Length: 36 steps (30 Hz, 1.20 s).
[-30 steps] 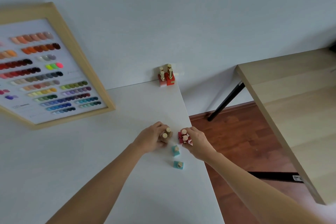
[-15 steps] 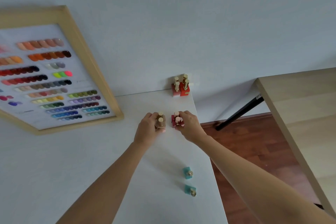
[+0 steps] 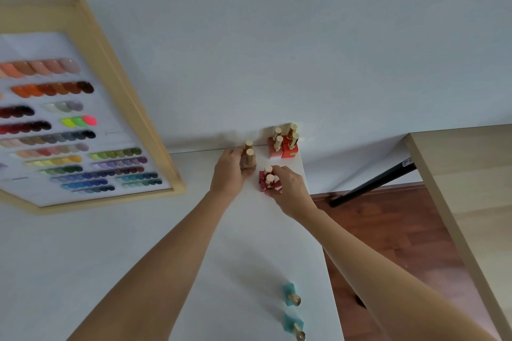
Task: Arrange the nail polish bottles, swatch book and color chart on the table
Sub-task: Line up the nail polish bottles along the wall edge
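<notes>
The left hand is gripping two tan bottles and the right hand two pink bottles, nearing the far red bottles; next, setting them down beside those.

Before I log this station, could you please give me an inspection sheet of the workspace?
Surface: white table, bare in the middle.
Job's things: four red bottles in the far corner; two teal bottles near the right edge; framed color chart leaning at the wall.
Clutter: nothing seen.
Grippers: left hand holds two beige bottles; right hand holds two dark red bottles.
Cables: nothing seen.
Surroundings: wooden table, wood floor.
</notes>
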Available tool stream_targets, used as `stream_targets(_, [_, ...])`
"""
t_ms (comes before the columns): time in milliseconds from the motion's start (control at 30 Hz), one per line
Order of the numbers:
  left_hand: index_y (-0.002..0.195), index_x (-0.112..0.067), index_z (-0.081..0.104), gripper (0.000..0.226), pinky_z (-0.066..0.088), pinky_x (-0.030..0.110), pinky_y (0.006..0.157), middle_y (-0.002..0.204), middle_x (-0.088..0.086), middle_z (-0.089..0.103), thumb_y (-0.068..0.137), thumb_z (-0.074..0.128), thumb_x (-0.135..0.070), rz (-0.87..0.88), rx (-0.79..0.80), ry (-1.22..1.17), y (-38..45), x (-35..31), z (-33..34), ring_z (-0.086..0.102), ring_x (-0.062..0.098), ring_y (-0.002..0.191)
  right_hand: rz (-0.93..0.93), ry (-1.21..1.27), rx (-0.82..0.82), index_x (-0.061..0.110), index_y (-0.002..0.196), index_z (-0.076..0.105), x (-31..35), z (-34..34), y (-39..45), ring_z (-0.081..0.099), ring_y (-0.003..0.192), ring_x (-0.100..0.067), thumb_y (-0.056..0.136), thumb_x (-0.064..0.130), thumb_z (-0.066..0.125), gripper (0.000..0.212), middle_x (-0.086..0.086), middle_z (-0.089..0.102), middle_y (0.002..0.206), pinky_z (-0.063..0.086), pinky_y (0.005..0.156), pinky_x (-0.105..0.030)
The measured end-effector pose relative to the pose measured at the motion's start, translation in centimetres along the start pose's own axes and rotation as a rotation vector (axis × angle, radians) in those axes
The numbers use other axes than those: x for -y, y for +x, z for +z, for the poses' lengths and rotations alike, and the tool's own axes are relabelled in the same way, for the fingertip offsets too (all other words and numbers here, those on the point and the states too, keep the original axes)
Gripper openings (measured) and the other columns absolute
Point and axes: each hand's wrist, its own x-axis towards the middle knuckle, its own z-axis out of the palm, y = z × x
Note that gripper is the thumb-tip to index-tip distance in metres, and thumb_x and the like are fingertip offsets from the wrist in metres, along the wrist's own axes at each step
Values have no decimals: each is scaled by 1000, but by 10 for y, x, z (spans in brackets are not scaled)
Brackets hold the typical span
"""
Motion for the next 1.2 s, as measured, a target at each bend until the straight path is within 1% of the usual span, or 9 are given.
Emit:
stream_targets(200, [124, -12, 56, 51, 39, 20, 83, 112, 13, 59, 76, 74, -8, 43, 24, -21, 11, -3, 4, 58, 27, 100, -13, 32, 18, 12, 119, 58, 2, 1, -3, 61, 84, -21, 77, 7, 73, 45, -9, 61, 107, 43, 72, -18])
stream_targets(333, [127, -9, 54, 56, 49, 31, 90, 113, 14, 61, 75, 71, 0, 69, 63, -66, 11, -1, 2, 63, 29, 97, -20, 65, 47, 12, 119, 58, 6, 4, -8, 61, 85, -22, 77, 6, 73, 45, -10, 61, 107, 46, 73, -20])
stream_targets(500, [130, -7, 49, 58, 51, 27, 82, 118, 13, 58, 78, 46, 18, 43, 48, -129, -5, 2, -6, 63, 20, 87, 22, -10, 108, 16, 130, 50, 7, -12, -6, 59, 90, -15, 77, -11, 56, 60, -8, 58, 119, 49, 74, -20])
stream_targets(600, [127, -13, 46, 62, 42, 16, 76, 124, 4, 53, 71, 53, 12, -8, 173, -146, -27, 11, -12, 54, 14, 98, 21, 15, -97, 15, 125, 54, 9, -34, -3, 57, 87, -12, 77, -14, 51, 56, -6, 61, 113, 50, 72, -20])
stream_targets(700, [128, -22, 44, 72, 37, 27, 91, 125, -3, 54, 64, 75, -9, 2, 294, -39, -47, 13, -5, 49, 19, 113, -87, -66, -255, 12, 124, 53, 16, -49, 6, 53, 94, -22, 77, -5, 62, 50, -7, 61, 104, 48, 83, -33])
stream_targets(800, [125, -27, 48, 75, 28, 34, 95, 120, -7, 57, 58, 81, -30, 1, 219, 65, -55, 7, 11, 46, 20, 114, -188, -243, -256, 14, 127, 50, 29, -50, 19, 45, 104, -29, 73, 4, 71, 59, -5, 60, 109, 38, 87, -35])
stream_targets(967, [111, -29, 58, 51, 25, 33, 90, 109, -11, 64, 65, 78, -37, 3, 42, 29, -52, 5, 20, 49, 18, 109, -310, -462, -216, 25, 133, 43, 37, -38, 33, 40, 118, -29, 66, 14, 78, 76, 2, 55, 122, 30, 94, -37])
stream_targets(1067, [108, -29, 57, 47, 31, 35, 87, 108, -10, 65, 66, 78, -38, 17, -5, 87, -51, 11, 14, 52, 20, 105, -330, -538, -205, 30, 130, 47, 40, -32, 39, 42, 118, -30, 67, 21, 78, 71, 2, 57, 119, 29, 96, -42])
stream_targets(1200, [109, -21, 59, 49, 39, 34, 79, 104, 0, 66, 66, 79, -34, -33, -106, 100, -42, 25, 2, 57, 26, 98, -339, -556, -216, 28, 122, 56, 43, -25, 44, 47, 115, -35, 70, 22, 75, 56, -1, 62, 111, 31, 94, -49])
